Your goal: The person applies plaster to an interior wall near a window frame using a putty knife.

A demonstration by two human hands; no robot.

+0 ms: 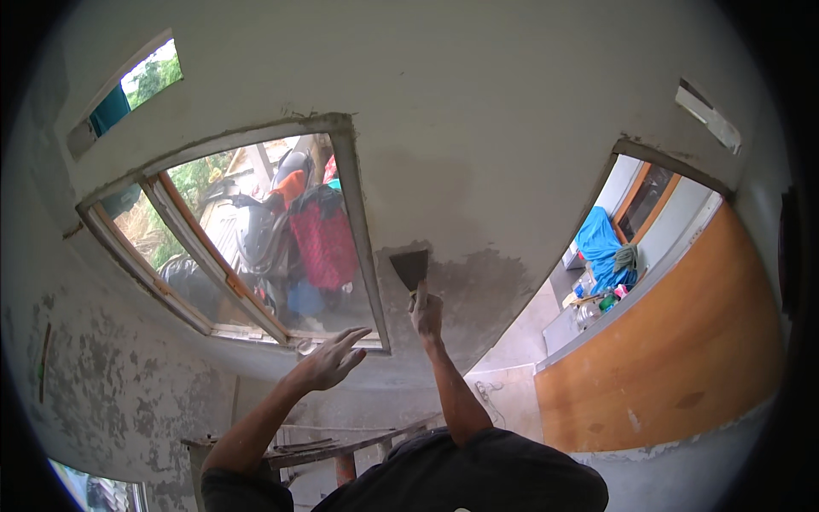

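My right hand [426, 316] is closed around the handle of a putty knife [410, 269], its dark wide blade pointing up against the wall. Behind the blade, the wall [478, 282] has a darker, damp-looking grey patch with ragged edges, and smoother pale plaster lies above it. My left hand [328, 363] is raised near the lower right corner of the window frame [365, 256], palm flat and fingers stretched out, holding nothing. Whitish dust coats the fingers of both hands.
Through the window glass, a motorbike [256, 226] and a red cloth [324, 243] show. A wooden trestle [341, 448] stands below my arms. To the right, an orange-brown wooden door [657, 341] borders a doorway, with a blue cloth [604, 247] beyond. Patchy plaster covers the left wall [119, 392].
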